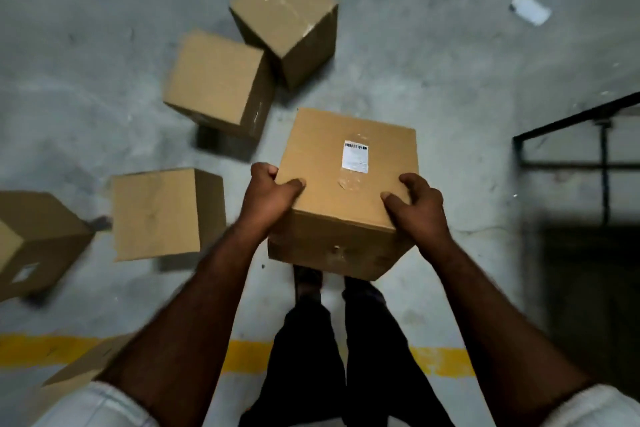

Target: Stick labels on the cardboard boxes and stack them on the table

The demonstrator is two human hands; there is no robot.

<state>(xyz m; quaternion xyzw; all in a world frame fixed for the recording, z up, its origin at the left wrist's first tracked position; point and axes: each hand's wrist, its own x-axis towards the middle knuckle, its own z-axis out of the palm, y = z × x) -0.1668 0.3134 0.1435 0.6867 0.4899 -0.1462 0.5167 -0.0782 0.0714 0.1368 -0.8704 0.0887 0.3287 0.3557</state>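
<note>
left hand (268, 192): curled, gripping | right hand (417, 199): curled, gripping | arms: extended forward

Pretty dim overall, lit softly from somewhere overhead. The top of the held box (332, 163) is caught brightest and sharpest, and its white label (355, 155) can be made out but not read. Dark soft shadows are thrown on the grey floor (450, 80) under the loose boxes (218, 80). Motion blur is smeared over the left-edge box (34, 239) and the forearms (194, 315), the right side is swallowed in black, and things near the edges are stretched outward by the wide lens.
</note>
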